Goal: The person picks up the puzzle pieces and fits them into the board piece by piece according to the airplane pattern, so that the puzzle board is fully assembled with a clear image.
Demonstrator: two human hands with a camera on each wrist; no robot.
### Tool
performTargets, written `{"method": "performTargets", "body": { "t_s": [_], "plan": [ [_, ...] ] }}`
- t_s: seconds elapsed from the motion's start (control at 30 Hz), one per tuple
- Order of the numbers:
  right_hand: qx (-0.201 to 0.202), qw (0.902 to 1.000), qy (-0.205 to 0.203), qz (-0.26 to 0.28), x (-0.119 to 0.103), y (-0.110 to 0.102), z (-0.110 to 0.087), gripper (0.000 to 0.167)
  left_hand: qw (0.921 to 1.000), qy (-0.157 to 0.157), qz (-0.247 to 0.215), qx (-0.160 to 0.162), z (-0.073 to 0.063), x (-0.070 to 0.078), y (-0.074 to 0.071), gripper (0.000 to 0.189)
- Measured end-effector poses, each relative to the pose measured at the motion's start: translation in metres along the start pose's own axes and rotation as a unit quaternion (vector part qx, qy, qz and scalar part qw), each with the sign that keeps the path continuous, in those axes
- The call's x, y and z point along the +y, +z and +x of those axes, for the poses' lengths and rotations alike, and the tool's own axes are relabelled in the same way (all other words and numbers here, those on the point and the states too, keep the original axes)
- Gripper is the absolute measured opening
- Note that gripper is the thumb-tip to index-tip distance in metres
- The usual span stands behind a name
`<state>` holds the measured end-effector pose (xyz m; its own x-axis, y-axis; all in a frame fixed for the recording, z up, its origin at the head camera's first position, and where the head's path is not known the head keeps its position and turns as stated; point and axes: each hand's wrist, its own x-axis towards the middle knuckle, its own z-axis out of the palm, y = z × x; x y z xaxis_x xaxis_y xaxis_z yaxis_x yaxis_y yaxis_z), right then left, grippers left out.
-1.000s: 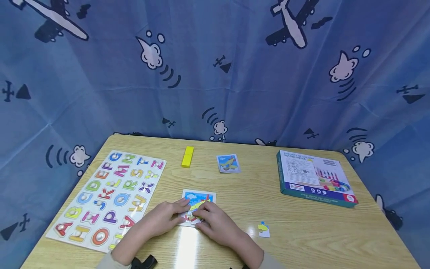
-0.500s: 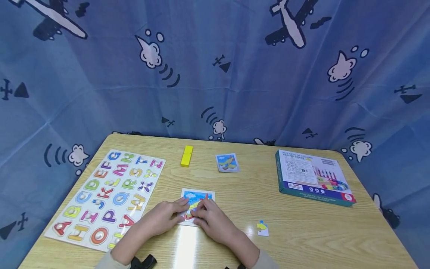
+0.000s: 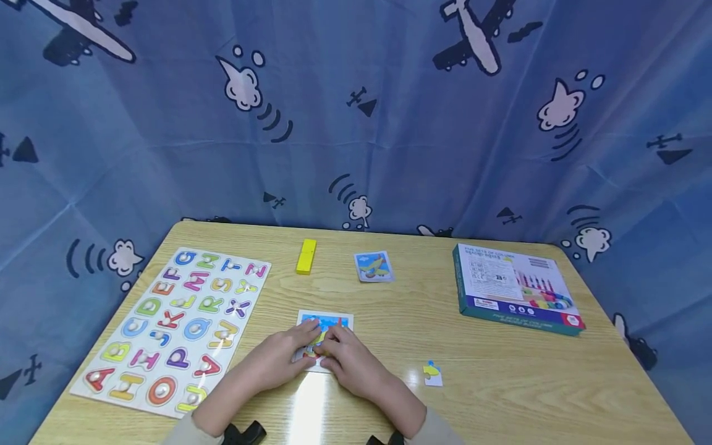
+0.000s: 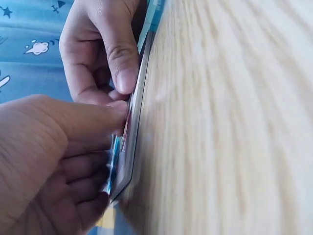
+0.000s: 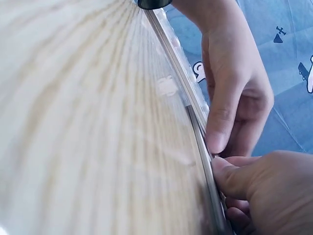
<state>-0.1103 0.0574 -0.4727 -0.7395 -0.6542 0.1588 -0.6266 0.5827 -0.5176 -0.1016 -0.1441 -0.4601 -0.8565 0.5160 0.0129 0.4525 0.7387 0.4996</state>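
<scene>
A small framed jigsaw puzzle [image 3: 348, 322] with an airplane picture on blue sky lies flat in front of me, partly covered by both hands. My left hand [image 3: 280, 355] rests on its left side, fingers stretched across the picture and thumb near the lower edge. From the right, my right hand [image 3: 356, 363] bends its fingers and thumb over the picture's lower middle, pinching a puzzle piece mostly hidden beneath them. In the left wrist view both thumbs meet close together at the puzzle's edge [image 4: 128, 161]. A loose yellow, blue and white puzzle piece [image 3: 432, 374] lies to the right.
A white alphabet board [image 3: 183, 330] with knobbed letters fills the table's left. Behind the puzzle lie a yellow block [image 3: 306, 256] and a square airplane picture card [image 3: 374, 266]. A flat boxed toy [image 3: 517, 289] sits at the back right, before a blue curtain [image 3: 356, 123].
My left fingers have shifted slightly right over the puzzle, closer to the right hand. My right hand keeps working over the puzzle's lower middle. The view has turned slightly.
</scene>
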Motion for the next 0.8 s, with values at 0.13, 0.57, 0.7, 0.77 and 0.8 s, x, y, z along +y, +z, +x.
{"method": "performTargets", "body": {
  "t_s": [0.13,0.57,0.7,0.77,0.8],
  "plan": [
    [-0.010,0.9998,0.010,0.014,0.001,-0.001,0.000,0.019,0.9999,0.003,0.008,0.006,0.003,0.001,0.003,0.048],
    [-0.008,0.9970,0.045,0.061,0.019,-0.046,-0.039,0.031,0.9998,-0.019,-0.008,0.006,0.004,0.001,0.006,0.045],
    [0.013,0.9969,0.073,0.025,0.035,-0.062,-0.068,0.033,0.9997,-0.018,-0.014,0.008,0.004,0.000,0.008,0.045],
    [0.021,0.9952,0.094,0.016,0.042,-0.069,-0.082,0.035,0.9997,-0.016,-0.014,0.009,0.004,0.000,0.008,0.045],
    [0.023,0.9940,0.106,0.016,0.045,-0.073,-0.089,0.036,0.9997,-0.016,-0.015,0.009,0.004,0.000,0.008,0.045]
  ]
}}
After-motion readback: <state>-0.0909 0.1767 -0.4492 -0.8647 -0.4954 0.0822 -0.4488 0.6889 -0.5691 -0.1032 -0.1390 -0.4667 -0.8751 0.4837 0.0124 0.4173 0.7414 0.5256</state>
